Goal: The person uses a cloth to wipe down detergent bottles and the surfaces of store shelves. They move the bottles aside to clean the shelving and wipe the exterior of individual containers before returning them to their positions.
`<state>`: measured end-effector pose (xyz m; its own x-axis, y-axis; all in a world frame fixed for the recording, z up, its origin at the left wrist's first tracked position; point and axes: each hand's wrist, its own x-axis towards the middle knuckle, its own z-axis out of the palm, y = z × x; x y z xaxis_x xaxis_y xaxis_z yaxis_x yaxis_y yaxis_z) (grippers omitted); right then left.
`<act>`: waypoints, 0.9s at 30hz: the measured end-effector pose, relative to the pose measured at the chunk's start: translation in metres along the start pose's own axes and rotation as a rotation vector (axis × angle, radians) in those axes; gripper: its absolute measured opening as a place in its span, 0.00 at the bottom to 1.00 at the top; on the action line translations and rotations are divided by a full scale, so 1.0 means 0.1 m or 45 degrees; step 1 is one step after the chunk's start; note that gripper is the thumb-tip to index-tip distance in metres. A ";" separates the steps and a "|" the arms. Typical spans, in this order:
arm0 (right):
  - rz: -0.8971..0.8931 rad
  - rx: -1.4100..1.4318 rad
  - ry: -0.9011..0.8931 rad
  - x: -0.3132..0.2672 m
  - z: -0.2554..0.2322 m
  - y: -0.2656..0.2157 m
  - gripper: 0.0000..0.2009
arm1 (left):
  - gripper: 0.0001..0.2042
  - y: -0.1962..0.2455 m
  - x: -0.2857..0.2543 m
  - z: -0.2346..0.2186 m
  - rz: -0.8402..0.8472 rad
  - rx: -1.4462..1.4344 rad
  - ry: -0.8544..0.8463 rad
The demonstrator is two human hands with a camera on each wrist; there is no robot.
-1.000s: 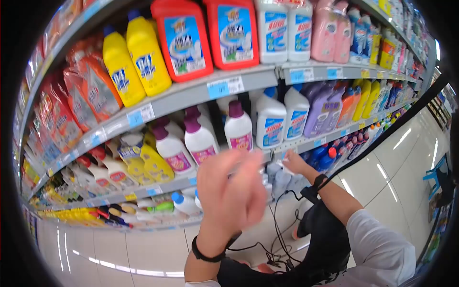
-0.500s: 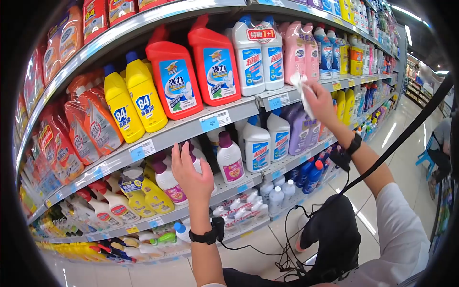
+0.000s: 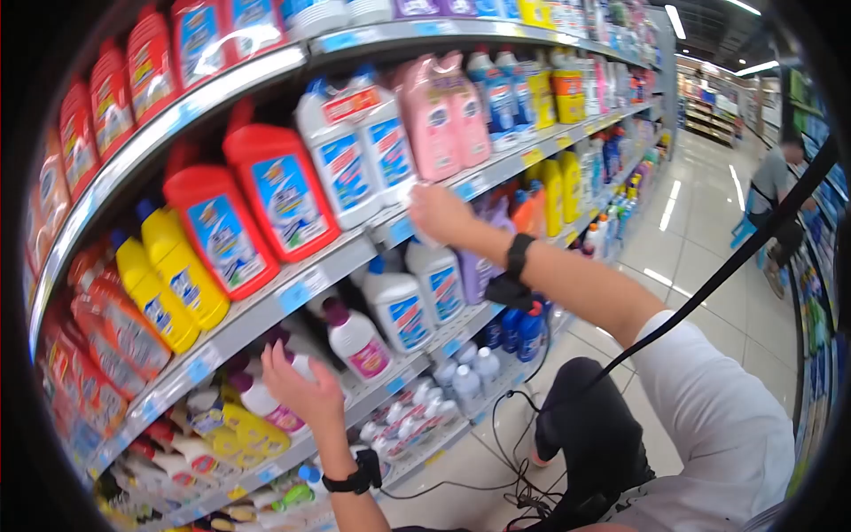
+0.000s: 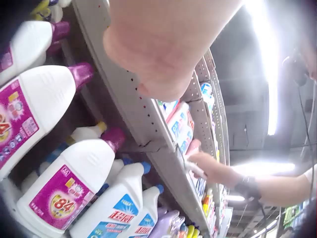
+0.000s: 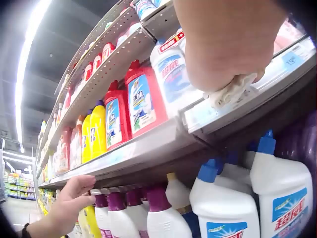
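Observation:
My right hand (image 3: 441, 215) pinches a crumpled white cloth or tissue (image 5: 230, 94) against the price strip of the upper-middle shelf (image 5: 282, 77). Just above it stand the white cleaner bottles (image 3: 344, 151) with a red band and the pink bottles (image 3: 443, 115). In the head view the cloth is mostly hidden by the hand. Lower and to the left, my left hand (image 3: 304, 387) has its fingers spread under the shelf edge and holds nothing. It overlaps the purple-capped white bottles (image 4: 59, 198) in the head view.
Red jugs (image 3: 282, 191) and yellow bottles (image 3: 182, 266) line the same shelf to the left. White blue-capped bottles (image 3: 396, 306) stand on the shelf below. A black cable (image 3: 709, 284) crosses the right side. Farther off, a person (image 3: 776, 195) sits in the aisle.
My right hand rose from the lower shelf with the white cloth, then moved onto the price strip. My left hand dropped toward the purple-capped bottles. The head view has turned right.

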<state>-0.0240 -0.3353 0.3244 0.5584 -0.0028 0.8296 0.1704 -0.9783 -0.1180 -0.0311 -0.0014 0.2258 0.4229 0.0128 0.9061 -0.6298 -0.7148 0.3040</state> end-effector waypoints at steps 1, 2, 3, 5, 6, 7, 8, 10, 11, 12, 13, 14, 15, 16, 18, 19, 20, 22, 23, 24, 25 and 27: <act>0.060 0.163 0.080 0.00 0.18 0.02 0.09 | 0.26 0.04 -0.06 0.03 0.008 0.047 0.004; 0.252 0.220 -0.042 0.00 0.03 -0.21 0.09 | 0.27 0.13 -0.08 0.04 0.026 0.114 -0.016; 0.284 0.215 -0.031 -0.01 -0.01 -0.30 0.09 | 0.27 0.17 -0.12 0.08 0.052 0.150 -0.004; 0.251 0.206 -0.012 -0.01 0.00 -0.30 0.09 | 0.28 0.30 -0.10 0.09 0.073 0.224 -0.057; 0.267 0.222 0.000 0.01 0.03 -0.30 0.09 | 0.28 0.31 -0.02 0.10 0.095 0.236 -0.063; 0.286 0.210 0.002 0.00 0.02 -0.34 0.09 | 0.29 0.40 0.10 0.08 0.222 0.293 -0.110; 0.306 0.189 -0.001 -0.01 0.00 -0.34 0.09 | 0.30 0.50 0.21 0.09 0.345 0.340 -0.159; 0.306 0.171 -0.025 0.02 -0.05 -0.36 0.09 | 0.31 0.57 0.46 0.13 0.465 0.410 -0.202; 0.299 0.159 -0.035 0.03 -0.04 -0.36 0.09 | 0.31 0.57 0.61 0.12 0.592 0.486 -0.228; 0.285 0.144 -0.039 0.03 -0.06 -0.34 0.08 | 0.32 0.58 0.73 0.12 0.638 0.507 -0.243; 0.306 0.157 -0.025 0.03 -0.07 -0.30 0.08 | 0.32 0.57 0.81 0.13 0.644 0.530 -0.278; 0.250 0.163 -0.022 0.02 -0.09 -0.26 0.08 | 0.33 0.51 0.85 0.14 0.625 0.549 -0.342; 0.192 0.169 -0.024 0.01 -0.09 -0.23 0.08 | 0.33 0.45 0.86 0.16 0.599 0.569 -0.408; 0.233 0.161 -0.020 0.01 -0.12 -0.18 0.07 | 0.33 0.39 0.88 0.17 0.619 0.578 -0.419; 0.273 0.157 -0.011 -0.01 -0.19 -0.01 0.07 | 0.34 0.30 0.91 0.22 0.631 0.470 -0.415; 0.288 0.139 -0.011 -0.03 -0.24 0.08 0.07 | 0.34 0.29 0.92 0.26 0.639 0.466 -0.431; 0.355 0.133 -0.024 -0.03 -0.30 0.18 0.08 | 0.33 0.30 0.90 0.30 0.592 0.487 -0.363; 0.407 0.124 -0.066 -0.06 -0.43 0.36 0.09 | 0.32 0.29 0.86 0.41 0.547 0.509 -0.205; 0.456 0.115 -0.084 -0.07 -0.47 0.47 0.09 | 0.32 0.28 0.84 0.46 0.541 0.504 -0.216; 0.461 0.111 -0.092 -0.10 -0.49 0.56 0.09 | 0.31 0.28 0.83 0.51 0.511 0.532 -0.159; 0.393 0.051 -0.009 -0.13 -0.50 0.66 0.10 | 0.31 0.28 0.83 0.55 0.483 0.561 -0.101; 0.333 -0.002 0.062 -0.17 -0.53 0.89 0.10 | 0.30 0.26 0.83 0.58 0.482 0.564 -0.095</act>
<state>-0.0612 -0.4329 0.3285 0.5437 -0.2656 0.7962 0.0242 -0.9432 -0.3312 0.0256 -0.0591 0.2921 0.2765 -0.3385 0.8994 -0.4208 -0.8841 -0.2033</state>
